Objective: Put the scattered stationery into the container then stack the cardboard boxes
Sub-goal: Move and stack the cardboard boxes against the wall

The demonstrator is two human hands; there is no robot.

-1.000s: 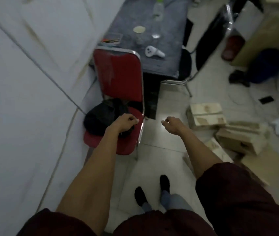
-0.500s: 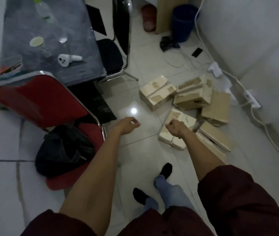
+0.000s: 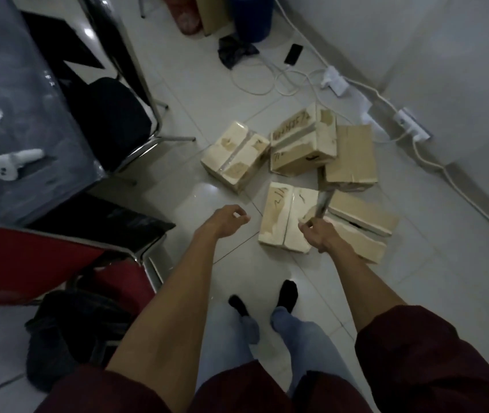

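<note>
Several taped cardboard boxes lie scattered flat on the white tiled floor ahead of me. One box (image 3: 236, 156) lies at the left and a scribbled-on one (image 3: 303, 144) behind the middle. A plain brown one (image 3: 350, 153) lies at the right, and a long one (image 3: 359, 225) at the near right. My right hand (image 3: 316, 234) hovers above the near edge of the closest box (image 3: 285, 219), fingers curled, holding nothing. My left hand (image 3: 228, 219) hangs over bare floor left of that box, also curled and empty. No stationery or container shows.
A grey table (image 3: 13, 99) with a white controller (image 3: 10, 163) stands at the left, with a black chair (image 3: 115, 114) beside it. A red chair (image 3: 43, 257) with a black bag (image 3: 70, 332) is near left. White cables, a power strip (image 3: 410, 122), a phone (image 3: 293, 53) and a blue bin (image 3: 252, 16) line the far wall.
My view has swung right, from the red chair and table to the boxes, which now lie straight ahead. Both hands stay curled and have come closer to the nearest box.
</note>
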